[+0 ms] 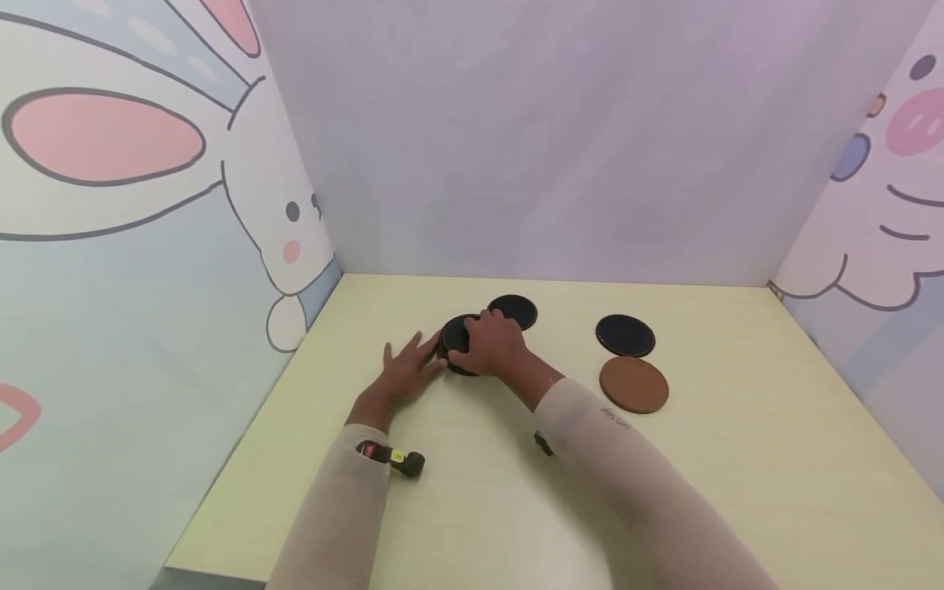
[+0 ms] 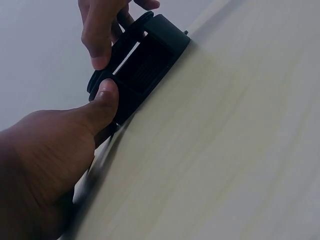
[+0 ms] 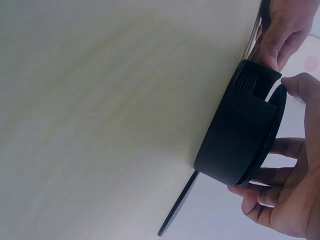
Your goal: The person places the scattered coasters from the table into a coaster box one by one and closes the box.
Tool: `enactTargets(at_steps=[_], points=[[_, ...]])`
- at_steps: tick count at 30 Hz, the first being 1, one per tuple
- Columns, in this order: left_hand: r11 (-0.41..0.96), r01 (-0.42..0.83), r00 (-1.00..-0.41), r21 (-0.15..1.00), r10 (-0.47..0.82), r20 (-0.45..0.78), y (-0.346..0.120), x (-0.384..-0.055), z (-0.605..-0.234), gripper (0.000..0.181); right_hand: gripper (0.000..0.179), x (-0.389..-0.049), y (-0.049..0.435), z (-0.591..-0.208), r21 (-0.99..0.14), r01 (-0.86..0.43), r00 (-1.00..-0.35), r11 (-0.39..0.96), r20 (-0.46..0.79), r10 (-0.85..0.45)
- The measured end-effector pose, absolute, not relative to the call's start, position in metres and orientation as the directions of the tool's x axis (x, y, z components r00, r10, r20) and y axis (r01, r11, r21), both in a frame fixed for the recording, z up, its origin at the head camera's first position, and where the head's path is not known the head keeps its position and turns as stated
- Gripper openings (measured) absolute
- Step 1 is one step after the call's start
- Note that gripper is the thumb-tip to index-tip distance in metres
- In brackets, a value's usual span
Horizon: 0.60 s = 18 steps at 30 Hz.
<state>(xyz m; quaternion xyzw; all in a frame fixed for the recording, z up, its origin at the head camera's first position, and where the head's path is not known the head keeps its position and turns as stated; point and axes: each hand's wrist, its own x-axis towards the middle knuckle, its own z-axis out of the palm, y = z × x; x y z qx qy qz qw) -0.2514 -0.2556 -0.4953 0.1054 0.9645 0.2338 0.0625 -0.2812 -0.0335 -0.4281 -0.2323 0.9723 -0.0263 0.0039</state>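
A round black coaster holder [image 3: 230, 135] with an open slot in its side stands on the table, with stacked edges visible inside in the right wrist view. My left hand [image 1: 401, 375] holds its left side, thumb against the slot edge and other fingers spread, partly hidden. On top sits a round black stitched coaster [image 1: 456, 332], slightly tilted in the right wrist view. My right hand [image 1: 496, 344] grips this coaster by its rim from above, thumb on the near side and fingers on the far side.
Behind the right hand another black coaster [image 1: 514, 310] lies flat. Farther right lie a black coaster [image 1: 625, 334] and a brown coaster [image 1: 634, 384], close together. Walls with cartoon prints border the pale table [image 1: 737, 459] at left and right, and a plain wall [image 1: 531, 164] stands behind.
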Motion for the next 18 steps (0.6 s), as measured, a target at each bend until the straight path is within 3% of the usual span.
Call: enactTargets(at_steps=[18], points=[[0.87, 0.18, -0.97, 0.459, 0.233, -0.062, -0.2558, -0.2508, -0.4957, 0.072, 0.084, -0.2794, -0.0322, -0.4273, -0.067, -0.443, -0.897, 0.894, 0.025, -0.442]])
